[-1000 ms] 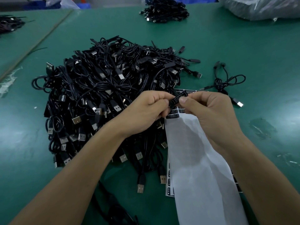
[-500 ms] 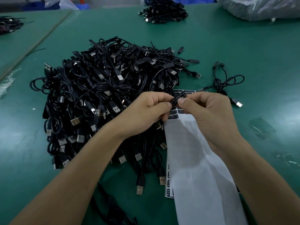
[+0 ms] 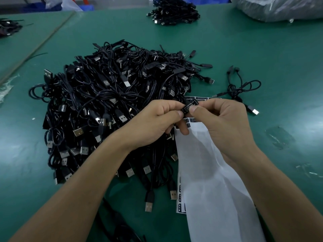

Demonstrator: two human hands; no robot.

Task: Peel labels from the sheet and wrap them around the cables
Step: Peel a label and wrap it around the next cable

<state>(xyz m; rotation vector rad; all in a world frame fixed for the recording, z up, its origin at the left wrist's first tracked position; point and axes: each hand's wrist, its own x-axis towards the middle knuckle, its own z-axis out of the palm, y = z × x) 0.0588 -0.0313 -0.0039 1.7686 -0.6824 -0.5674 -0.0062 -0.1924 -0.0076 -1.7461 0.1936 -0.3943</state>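
Note:
A small black label (image 3: 189,106) with white print sits wrapped on a cable part, and both hands pinch it. My left hand (image 3: 157,123) holds its lower left end with thumb and fingers. My right hand (image 3: 225,123) presses the label's right side with thumb and forefinger. Under the hands lies the white label sheet (image 3: 211,180), with rows of black labels showing at its far end and left edge. A big heap of black USB cables (image 3: 108,105) fills the table to the left.
The table has a green mat (image 3: 262,49). One loose cable (image 3: 243,89) lies to the right of the heap. A second cable pile (image 3: 173,11) and a plastic bag (image 3: 279,7) sit at the far edge. Tape scraps (image 3: 279,137) lie at right.
The hands stay in the same spot, with the label between them. The fingers shifted only slightly along it.

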